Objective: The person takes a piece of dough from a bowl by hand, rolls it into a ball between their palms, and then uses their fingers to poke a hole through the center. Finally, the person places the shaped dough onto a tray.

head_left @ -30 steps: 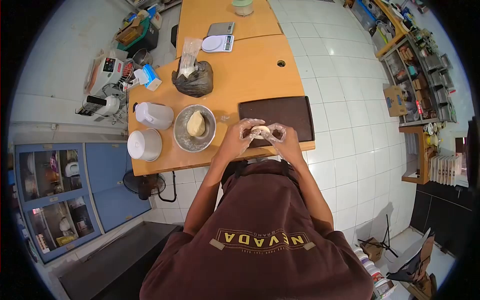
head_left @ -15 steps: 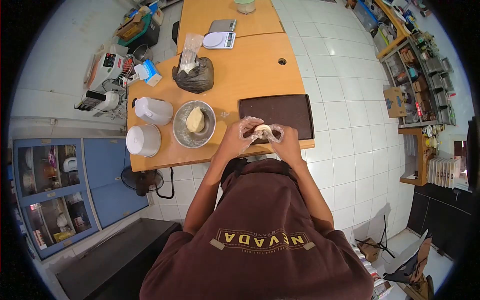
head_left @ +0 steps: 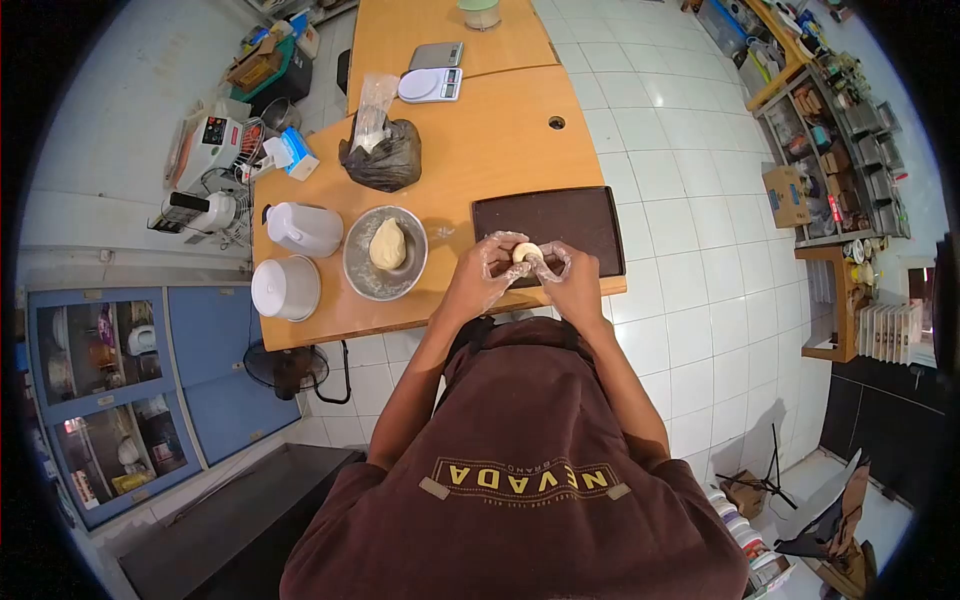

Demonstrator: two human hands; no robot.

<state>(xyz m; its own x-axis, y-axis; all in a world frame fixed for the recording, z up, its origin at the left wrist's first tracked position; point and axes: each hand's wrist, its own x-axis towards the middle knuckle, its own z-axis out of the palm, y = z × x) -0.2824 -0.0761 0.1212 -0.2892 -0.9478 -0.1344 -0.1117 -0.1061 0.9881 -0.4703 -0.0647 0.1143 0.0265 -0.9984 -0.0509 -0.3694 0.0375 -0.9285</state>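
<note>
A small round piece of pale dough [head_left: 526, 252] is held between the fingertips of both hands, over the near edge of a dark rectangular tray [head_left: 560, 220]. My left hand [head_left: 487, 272], in a clear plastic glove, grips it from the left side. My right hand [head_left: 568, 283], gloved too, pinches it from the right. To the left, a metal bowl [head_left: 359, 276] dusted with flour holds a larger lump of dough [head_left: 387, 245].
Left of the bowl stand a white jug [head_left: 306, 229] and a white tub [head_left: 286, 288]. Farther back are a black plastic bag [head_left: 392, 165], a white scale [head_left: 430, 85] and a grey scale [head_left: 436, 56]. A fan [head_left: 287, 369] stands below the table's left edge.
The fingers have shifted slightly around the small dough piece, and more of its top shows. The view has moved a little; the bowl and tray look unmoved on the table.
</note>
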